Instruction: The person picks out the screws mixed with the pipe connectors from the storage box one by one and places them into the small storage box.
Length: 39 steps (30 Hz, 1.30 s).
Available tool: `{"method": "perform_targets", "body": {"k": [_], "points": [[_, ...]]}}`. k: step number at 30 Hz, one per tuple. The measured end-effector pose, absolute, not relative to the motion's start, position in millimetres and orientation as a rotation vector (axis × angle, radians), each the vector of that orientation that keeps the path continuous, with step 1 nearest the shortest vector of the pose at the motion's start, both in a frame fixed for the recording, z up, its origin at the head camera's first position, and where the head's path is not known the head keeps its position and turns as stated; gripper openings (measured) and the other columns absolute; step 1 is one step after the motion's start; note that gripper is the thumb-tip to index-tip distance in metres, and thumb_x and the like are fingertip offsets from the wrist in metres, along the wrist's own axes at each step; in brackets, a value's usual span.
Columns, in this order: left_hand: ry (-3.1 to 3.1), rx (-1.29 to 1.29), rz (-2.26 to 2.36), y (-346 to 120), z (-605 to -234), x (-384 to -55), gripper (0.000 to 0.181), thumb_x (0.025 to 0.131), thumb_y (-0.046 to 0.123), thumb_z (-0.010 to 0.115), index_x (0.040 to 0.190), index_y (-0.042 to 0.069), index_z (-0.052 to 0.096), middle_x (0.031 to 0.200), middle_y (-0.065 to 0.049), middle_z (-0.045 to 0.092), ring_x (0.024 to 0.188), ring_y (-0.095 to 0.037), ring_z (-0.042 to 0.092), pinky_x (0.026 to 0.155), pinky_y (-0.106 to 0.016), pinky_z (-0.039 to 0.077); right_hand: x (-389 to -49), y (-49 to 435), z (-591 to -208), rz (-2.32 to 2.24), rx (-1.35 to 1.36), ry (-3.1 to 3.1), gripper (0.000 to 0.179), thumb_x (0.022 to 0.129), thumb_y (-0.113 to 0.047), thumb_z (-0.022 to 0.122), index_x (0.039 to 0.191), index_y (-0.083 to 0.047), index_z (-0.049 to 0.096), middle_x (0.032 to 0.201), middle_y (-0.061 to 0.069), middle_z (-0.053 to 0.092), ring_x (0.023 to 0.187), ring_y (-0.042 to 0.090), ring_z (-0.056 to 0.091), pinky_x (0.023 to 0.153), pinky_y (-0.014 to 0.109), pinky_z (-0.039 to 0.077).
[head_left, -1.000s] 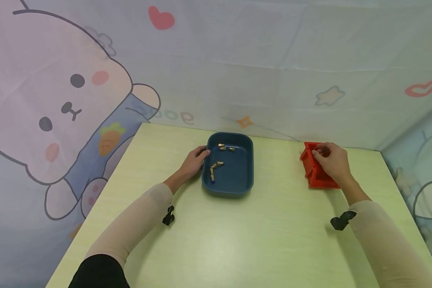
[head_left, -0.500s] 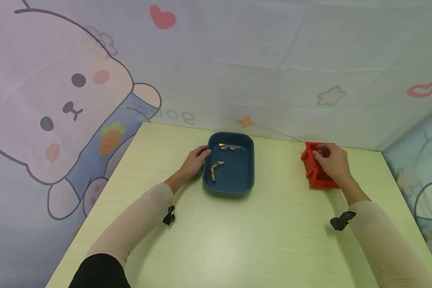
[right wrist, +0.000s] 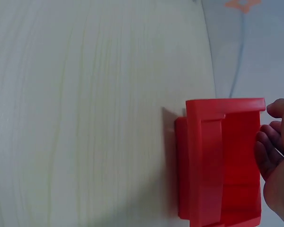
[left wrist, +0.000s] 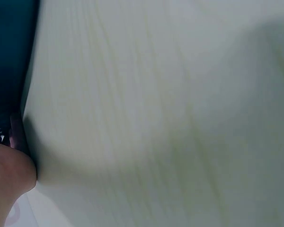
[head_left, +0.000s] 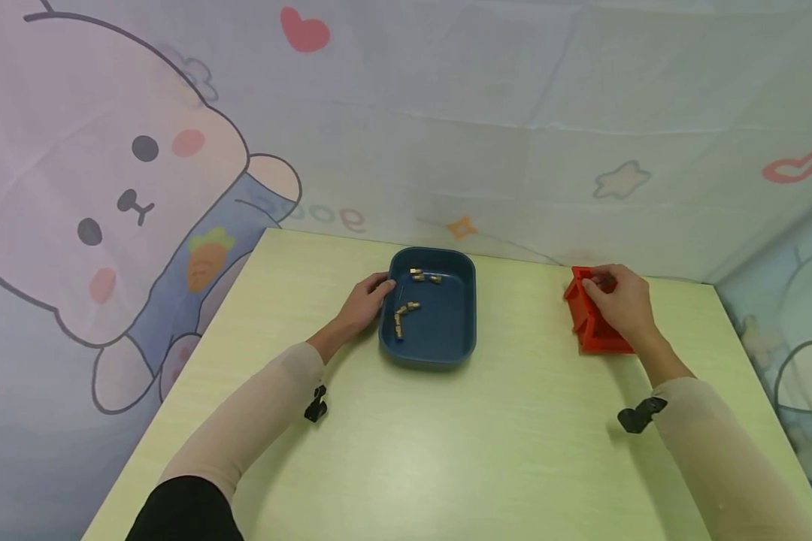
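My left hand [head_left: 365, 302] holds the dark blue tray [head_left: 440, 362] at its left side, thumb over the rim and fingers along the outer wall. Several small brass fittings [head_left: 413, 307] lie in the tray, some in a bent row at the left and others near the back. On the right, my right hand [head_left: 624, 304] reaches over the red bin [head_left: 592, 330]. In the right wrist view its fingers [right wrist: 270, 144] curl loosely at the opening, with a gap below the thumb and nothing visible between them. The bin's far inside is partly hidden by this hand.
Both containers stand on a pale wooden table [head_left: 406, 451], toward its back edge. Behind it hangs a printed cloth backdrop [head_left: 487, 113]. A dark cable [head_left: 778, 383] loops beyond the table's right edge.
My right hand has shifted slightly up and left over the red bin. My left hand, the tray and the brass fittings stay where they were.
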<state>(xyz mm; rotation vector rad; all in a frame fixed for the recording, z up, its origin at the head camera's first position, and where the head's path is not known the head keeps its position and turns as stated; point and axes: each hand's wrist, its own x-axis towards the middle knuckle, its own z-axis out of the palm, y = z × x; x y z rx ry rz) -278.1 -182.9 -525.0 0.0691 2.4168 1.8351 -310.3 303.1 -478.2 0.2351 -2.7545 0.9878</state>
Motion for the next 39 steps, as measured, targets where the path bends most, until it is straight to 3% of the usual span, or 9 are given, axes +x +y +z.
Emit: {"method": "perform_targets", "body": {"k": [6, 11, 39], "points": [[2.400, 0.070, 1.836, -182, -524, -279, 0.056, 0.112, 0.041, 0.051, 0.156, 0.008, 0.051, 0.149, -0.017, 0.058, 0.136, -0.032, 0.055, 0.115, -0.051, 0.043, -310, 290, -471, 1.022, 0.305, -2.665, 0.030, 0.103, -0.019, 0.070, 0.124, 0.003, 0.070, 0.108, 0.018, 0.069, 0.096, 0.026, 0.060, 0.077, 0.017, 0.043], [2.399, 0.083, 1.822, -183, -525, -281, 0.058, 0.112, 0.044, 0.051, 0.157, 0.008, 0.050, 0.152, -0.017, 0.056, 0.141, -0.033, 0.052, 0.118, -0.051, 0.040, -310, 273, -467, 1.072, 0.380, -2.610, 0.027, 0.101, -0.017, 0.073, 0.120, 0.002, 0.072, 0.105, 0.016, 0.070, 0.089, 0.019, 0.061, 0.075, 0.011, 0.044], [2.425, 0.023, 1.785, -184, -528, -280, 0.059, 0.111, 0.046, 0.051, 0.157, 0.009, 0.050, 0.155, -0.013, 0.055, 0.143, -0.029, 0.051, 0.118, -0.049, 0.040, -318, 170, -461, 1.254, 0.668, -2.551, 0.022, 0.097, -0.008, 0.077, 0.115, 0.004, 0.073, 0.095, 0.015, 0.069, 0.088, 0.027, 0.066, 0.075, 0.012, 0.048]]}}
